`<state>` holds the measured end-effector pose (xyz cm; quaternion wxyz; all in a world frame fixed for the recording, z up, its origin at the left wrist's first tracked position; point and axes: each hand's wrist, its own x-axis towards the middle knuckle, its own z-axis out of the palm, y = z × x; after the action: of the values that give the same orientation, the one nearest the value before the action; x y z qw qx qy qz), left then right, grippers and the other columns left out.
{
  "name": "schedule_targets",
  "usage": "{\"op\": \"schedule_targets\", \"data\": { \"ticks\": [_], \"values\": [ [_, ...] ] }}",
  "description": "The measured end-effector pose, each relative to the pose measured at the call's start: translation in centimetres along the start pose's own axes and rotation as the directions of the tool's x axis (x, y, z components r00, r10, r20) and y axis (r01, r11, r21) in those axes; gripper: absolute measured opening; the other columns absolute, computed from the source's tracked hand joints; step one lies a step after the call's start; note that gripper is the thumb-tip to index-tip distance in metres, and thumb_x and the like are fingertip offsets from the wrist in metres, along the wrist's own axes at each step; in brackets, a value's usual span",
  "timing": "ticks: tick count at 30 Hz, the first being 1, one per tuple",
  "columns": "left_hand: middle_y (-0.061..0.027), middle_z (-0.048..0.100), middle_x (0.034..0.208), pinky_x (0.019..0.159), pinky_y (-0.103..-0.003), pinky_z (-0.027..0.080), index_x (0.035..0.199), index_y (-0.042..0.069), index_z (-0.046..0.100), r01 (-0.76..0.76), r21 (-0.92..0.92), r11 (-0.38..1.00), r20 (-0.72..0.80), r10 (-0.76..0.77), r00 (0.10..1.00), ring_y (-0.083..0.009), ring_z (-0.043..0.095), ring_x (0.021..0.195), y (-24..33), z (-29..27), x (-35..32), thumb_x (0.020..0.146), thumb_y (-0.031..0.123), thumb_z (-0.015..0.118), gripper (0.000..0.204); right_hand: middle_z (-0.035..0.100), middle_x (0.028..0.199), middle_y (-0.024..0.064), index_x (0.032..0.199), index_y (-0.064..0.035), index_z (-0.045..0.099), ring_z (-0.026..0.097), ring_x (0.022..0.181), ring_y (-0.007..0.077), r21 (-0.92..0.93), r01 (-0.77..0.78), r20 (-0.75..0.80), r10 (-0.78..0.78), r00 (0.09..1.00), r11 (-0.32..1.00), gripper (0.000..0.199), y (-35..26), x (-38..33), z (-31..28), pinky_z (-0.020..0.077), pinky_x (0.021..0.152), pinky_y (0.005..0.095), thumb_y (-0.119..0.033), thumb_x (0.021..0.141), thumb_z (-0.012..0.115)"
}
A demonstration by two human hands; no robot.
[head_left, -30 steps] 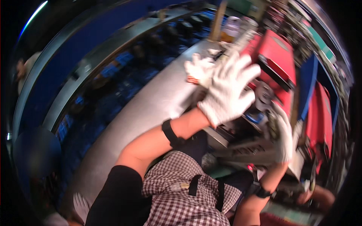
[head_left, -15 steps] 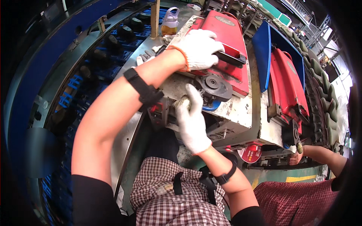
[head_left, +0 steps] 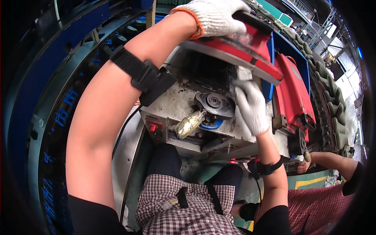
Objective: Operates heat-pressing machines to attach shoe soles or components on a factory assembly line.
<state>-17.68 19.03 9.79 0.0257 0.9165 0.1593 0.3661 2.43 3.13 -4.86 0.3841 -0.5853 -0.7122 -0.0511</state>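
Jutting over the front edge of the white machine (head_left: pixel 164 102): wrapped lever handle (head_left: pixel 190 124), joined to a black plate (head_left: pixel 215 102). Toward the right edge, just below the raised cover: right hand (head_left: pixel 250 107), fingers stretched out, uncurled. Over the far part: left hand (head_left: pixel 213 17), fingers curled around the red cover (head_left: pixel 258 44), tilted above a dark hollow (head_left: pixel 209 72).

Green board (head_left: pixel 286 18) — upper right, yellow floor line (head_left: pixel 311 181)
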Motion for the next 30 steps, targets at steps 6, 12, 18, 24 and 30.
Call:
{"op": "schedule_targets", "data": {
  "ticks": [6,12,18,24,30],
  "values": [
    [-0.0236,0.06,0.135,0.104,-0.05,0.046,0.139,0.007,0.059,-0.134,0.251,0.959,-0.227,0.193,0.954,-0.0403,0.062,0.117,0.9,1.6,-2.0,0.087,0.034,0.073,0.06,0.027,0.166,0.0302,0.162,-0.0192,0.039,0.032,0.151,0.0503,-0.257,-0.187,0.193,0.24,0.951,0.948,0.091,4.6,9.4,6.5,0.037,0.121,0.0489,-0.066,0.089,0.066],
    [-0.0235,0.058,0.134,0.115,-0.052,0.036,0.142,0.005,0.055,-0.165,0.305,0.938,-0.332,0.267,0.905,-0.0386,0.053,0.127,0.0,1.7,-3.6,0.086,0.029,0.076,0.064,0.026,0.167,0.0267,0.16,-0.0175,0.04,0.028,0.152,0.052,-0.441,-0.054,0.432,0.265,0.862,0.896,0.095,6.2,14.3,11.2,0.0333,0.122,0.0569,-0.059,0.082,0.074],
    [-0.0173,0.061,0.144,0.118,-0.048,0.04,0.147,0.009,0.057,0.106,-0.276,0.955,-0.451,-0.226,0.864,-0.0394,0.053,0.138,0.6,5.7,-15.8,0.086,0.029,0.078,0.068,0.073,0.111,0.0074,0.124,-0.0095,0.066,0.073,0.088,0.0179,0.655,-0.549,0.348,0.439,0.829,0.519,0.033,3.4,11.9,3.9,0.0586,0.074,0.0336,-0.03,0.098,0.067],
    [-0.0077,0.062,0.136,0.107,-0.039,0.051,0.153,0.008,0.043,-0.038,-0.932,-0.361,0.208,-0.615,0.761,-0.021,0.061,0.123,3.7,7.7,-20.6,0.103,0.04,0.067,0.064,0.067,0.121,0.0112,0.142,-0.0072,0.052,0.07,0.1,0.0202,0.857,-0.507,0.476,0.232,0.848,0.095,0.052,-7.7,5.7,1.6,0.059,0.084,0.0355,-0.036,0.1,0.062],
    [-0.0117,0.068,0.132,0.111,-0.047,0.052,0.138,0.013,0.06,-0.459,-0.651,-0.605,0.191,-0.716,0.672,-0.0295,0.067,0.12,3.9,3.3,-25.9,0.098,0.036,0.059,0.046,0.039,0.162,0.0161,0.159,-0.0023,0.038,0.041,0.149,0.0333,0.787,-0.381,0.512,-0.171,0.842,0.485,0.091,-14.1,3.1,4.6,0.0466,0.112,0.0487,-0.054,0.092,0.073]
  ]
}}
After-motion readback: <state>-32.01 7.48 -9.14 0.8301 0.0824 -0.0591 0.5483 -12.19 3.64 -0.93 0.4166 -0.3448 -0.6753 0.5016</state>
